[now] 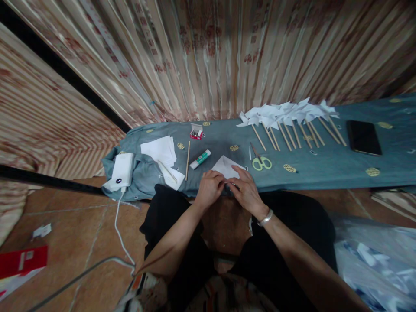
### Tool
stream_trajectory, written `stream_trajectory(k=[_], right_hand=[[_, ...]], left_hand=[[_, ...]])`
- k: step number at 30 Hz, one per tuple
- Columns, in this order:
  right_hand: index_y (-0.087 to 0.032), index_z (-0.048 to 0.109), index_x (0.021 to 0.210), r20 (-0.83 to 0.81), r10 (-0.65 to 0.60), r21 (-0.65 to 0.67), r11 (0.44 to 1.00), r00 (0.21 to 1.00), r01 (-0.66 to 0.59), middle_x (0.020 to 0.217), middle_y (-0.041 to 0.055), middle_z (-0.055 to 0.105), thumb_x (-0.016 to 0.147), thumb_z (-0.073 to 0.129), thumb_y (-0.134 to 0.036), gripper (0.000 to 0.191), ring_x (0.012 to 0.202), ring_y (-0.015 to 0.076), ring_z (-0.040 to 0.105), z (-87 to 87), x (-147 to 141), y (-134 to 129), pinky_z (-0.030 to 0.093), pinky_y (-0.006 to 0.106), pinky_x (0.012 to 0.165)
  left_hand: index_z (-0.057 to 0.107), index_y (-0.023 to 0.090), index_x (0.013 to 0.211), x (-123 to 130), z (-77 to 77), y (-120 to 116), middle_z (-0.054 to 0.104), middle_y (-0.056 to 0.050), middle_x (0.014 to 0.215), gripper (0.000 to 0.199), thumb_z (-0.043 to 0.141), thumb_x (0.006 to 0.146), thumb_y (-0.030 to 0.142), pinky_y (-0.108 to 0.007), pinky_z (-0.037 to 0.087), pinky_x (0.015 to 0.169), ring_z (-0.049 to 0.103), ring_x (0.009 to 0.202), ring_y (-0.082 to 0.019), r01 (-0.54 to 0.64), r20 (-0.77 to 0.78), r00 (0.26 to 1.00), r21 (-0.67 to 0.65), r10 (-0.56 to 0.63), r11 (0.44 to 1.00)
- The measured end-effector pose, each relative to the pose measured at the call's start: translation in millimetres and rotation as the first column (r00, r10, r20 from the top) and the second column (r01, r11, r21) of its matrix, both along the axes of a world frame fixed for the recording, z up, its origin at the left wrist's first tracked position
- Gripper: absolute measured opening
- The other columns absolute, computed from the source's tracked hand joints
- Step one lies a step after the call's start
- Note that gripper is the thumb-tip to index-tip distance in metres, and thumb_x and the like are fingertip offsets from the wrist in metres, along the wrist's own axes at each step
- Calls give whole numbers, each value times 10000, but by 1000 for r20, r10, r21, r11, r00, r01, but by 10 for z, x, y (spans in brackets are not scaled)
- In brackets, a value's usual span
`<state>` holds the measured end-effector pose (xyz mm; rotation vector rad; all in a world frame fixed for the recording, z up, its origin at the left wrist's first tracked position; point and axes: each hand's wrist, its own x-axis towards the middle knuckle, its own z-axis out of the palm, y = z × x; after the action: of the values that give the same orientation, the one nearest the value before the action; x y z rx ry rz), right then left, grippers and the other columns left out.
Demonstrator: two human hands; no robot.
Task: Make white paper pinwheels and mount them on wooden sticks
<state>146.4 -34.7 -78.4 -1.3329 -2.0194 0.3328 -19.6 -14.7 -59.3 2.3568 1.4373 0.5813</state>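
A white sheet of paper (225, 164), with crease lines on it, lies at the near edge of the cloth-covered table. My left hand (210, 185) is closed on the paper's near edge, fingertips pinched together. Close beside it, my right hand (243, 189) also pinches that edge, its index finger resting on the sheet. The fingers of both hands almost meet. Left of the paper are a green-and-white glue stick (200, 159) and a thin wooden stick (187, 160). Green-handled scissors (261, 162) lie to the right, beside a narrow white paper strip (250, 152).
Several paper pinwheels (286, 115) on wooden sticks lie in a row at the back right, near a black phone (363, 137). Further left are a small red box (196, 131), stacked white paper (159, 150) and a white power bank (122, 170) with its cable. A curtain (208, 60) hangs behind.
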Motion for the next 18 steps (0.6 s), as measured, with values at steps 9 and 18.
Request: stream_trajectory(k=[9, 18], right_hand=[[-203, 722, 864, -134, -84, -120, 990, 987, 68, 1356, 130, 533, 893, 521, -297, 223, 1253, 302, 495, -15, -17, 84, 386, 522, 1046], [-181, 697, 769, -147, -174, -125, 980, 974, 156, 1333, 150, 542, 842, 572, -258, 164, 1205, 313, 507, -23, -120, 206, 392, 501, 1019]], left_hand=[[727, 196, 849, -21, -115, 31, 684, -53, 888, 111, 616, 849, 190, -351, 473, 868, 601, 903, -200, -63, 207, 975, -87, 80, 994], [708, 167, 841, 2, -107, 49, 663, -67, 864, 101, 616, 856, 207, -336, 491, 854, 618, 876, -197, -136, 223, 962, -98, 155, 986]])
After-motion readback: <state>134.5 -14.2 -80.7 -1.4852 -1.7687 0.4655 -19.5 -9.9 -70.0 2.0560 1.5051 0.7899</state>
